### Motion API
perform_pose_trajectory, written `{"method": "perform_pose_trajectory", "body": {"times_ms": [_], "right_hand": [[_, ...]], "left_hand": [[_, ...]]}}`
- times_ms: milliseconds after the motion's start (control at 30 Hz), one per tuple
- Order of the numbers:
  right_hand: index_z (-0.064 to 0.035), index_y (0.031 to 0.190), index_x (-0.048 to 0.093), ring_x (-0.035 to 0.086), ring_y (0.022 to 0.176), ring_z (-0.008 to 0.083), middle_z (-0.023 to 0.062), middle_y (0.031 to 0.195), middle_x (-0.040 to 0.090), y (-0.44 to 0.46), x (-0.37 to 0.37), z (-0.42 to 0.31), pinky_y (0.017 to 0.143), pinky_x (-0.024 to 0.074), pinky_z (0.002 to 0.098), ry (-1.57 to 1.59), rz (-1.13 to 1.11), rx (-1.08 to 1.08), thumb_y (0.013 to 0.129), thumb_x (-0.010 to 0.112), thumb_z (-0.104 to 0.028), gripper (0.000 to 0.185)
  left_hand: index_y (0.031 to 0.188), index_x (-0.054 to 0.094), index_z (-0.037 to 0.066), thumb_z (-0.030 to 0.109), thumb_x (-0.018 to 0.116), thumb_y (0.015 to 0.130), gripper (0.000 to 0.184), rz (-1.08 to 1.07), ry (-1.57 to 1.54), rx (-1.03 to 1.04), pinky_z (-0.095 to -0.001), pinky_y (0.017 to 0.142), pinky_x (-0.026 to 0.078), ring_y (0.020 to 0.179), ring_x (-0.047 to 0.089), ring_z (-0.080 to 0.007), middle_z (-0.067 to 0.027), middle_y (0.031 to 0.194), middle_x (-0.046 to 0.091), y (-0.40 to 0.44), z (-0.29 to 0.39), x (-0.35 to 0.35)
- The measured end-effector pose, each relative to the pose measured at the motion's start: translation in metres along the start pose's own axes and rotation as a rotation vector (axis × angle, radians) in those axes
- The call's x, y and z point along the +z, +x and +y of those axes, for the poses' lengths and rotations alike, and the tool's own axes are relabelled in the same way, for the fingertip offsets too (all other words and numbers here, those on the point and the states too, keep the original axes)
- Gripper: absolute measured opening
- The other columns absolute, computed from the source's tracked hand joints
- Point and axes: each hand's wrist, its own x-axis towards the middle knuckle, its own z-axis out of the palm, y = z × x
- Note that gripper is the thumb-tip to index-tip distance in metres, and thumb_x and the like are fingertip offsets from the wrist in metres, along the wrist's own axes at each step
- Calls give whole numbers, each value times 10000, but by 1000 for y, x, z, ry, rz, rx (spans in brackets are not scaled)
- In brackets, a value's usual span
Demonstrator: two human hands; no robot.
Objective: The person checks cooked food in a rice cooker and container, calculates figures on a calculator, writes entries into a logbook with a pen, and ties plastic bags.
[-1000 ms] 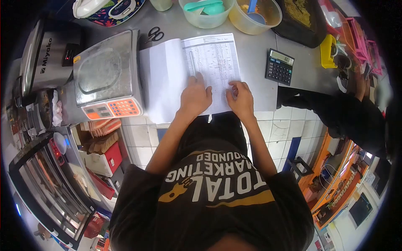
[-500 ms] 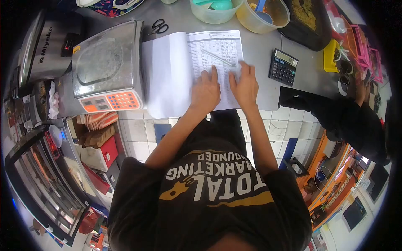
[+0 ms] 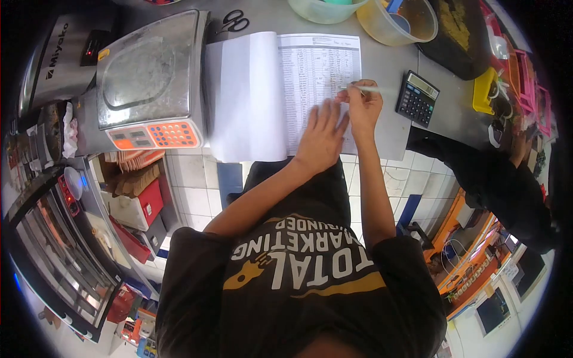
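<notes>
My right hand point(image 3: 364, 109) pinches a slim, pale pen point(image 3: 373, 89), which is smeared by motion. It is over the right part of a printed table sheet point(image 3: 319, 62) with handwritten entries. My left hand point(image 3: 322, 136) rests flat on the lower part of that sheet, fingers extended, holding nothing. The sheet belongs to an open stack of papers, whose turned-over white page point(image 3: 248, 98) lies to the left. A black calculator point(image 3: 417, 99) sits to the right of my right hand.
A weighing scale point(image 3: 149, 77) stands left of the papers, with black scissors point(image 3: 233, 22) behind. Plastic tubs point(image 3: 394, 27), a dark food tray point(image 3: 456, 36) and a yellow container point(image 3: 483, 93) line the back right. Another person's dark sleeve point(image 3: 483, 167) is at the right.
My right hand has picked the pen up off the sheet. My left hand has shifted right and flattened on the paper. The view has moved slightly.
</notes>
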Motion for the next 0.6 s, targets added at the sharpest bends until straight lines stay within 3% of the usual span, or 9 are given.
{"method": "perform_pose_trajectory", "body": {"times_ms": [67, 133, 300, 367, 533, 600], "right_hand": [[-15, 941, 557, 676, 735, 185, 88, 938, 635, -6, 6, 10, 674, 551, 320, 189, 91, -64, 933, 582, 57, 76], [2, 964, 574, 690, 769, 199, 108, 966, 639, -1, 4, 21, 712, 580, 333, 182, 85, -110, 941, 584, 62, 65], [9, 1000, 585, 702, 817, 211, 117, 977, 631, 11, -7, 34, 776, 607, 351, 138, 19, -195, 940, 558, 108, 120], [-4, 954, 582, 673, 809, 178, 103, 935, 628, 15, -3, 34, 767, 558, 285, 111, 40, -284, 883, 614, 121, 147], [-10, 929, 596, 667, 790, 149, 89, 939, 642, 15, -3, 43, 732, 543, 259, -98, 83, -444, 811, 710, 87, 192], [-14, 919, 599, 665, 772, 138, 79, 923, 645, 16, -5, 45, 708, 538, 251, -167, 106, -464, 789, 735, 71, 206]], "left_hand": [[1364, 568, -72, 203, 600, 933, 513, -47, -36, 142, -590, 1220, 243, 1479, 335, -441, -266, 1516, 444, -1, 0, 12], [1338, 572, -98, 161, 638, 877, 532, -20, -87, 186, -616, 1208, 255, 1459, 359, -459, -283, 1465, 482, -2, -2, 16], [1357, 558, -100, 85, 621, 834, 559, -63, -169, 241, -523, 1210, 326, 1454, 404, -418, -277, 1486, 482, -12, -13, 12], [1368, 545, -106, 70, 617, 823, 577, -69, -190, 223, -518, 1208, 335, 1449, 413, -417, -279, 1482, 486, -17, -14, 8], [1386, 516, -134, 66, 581, 835, 590, -50, -214, 119, -503, 1238, 293, 1480, 387, -393, -286, 1520, 456, -16, -14, 5], [1396, 502, -135, 72, 592, 831, 609, 15, -206, 14, -540, 1237, 277, 1487, 348, -443, -317, 1532, 412, -7, -15, 4]]}}
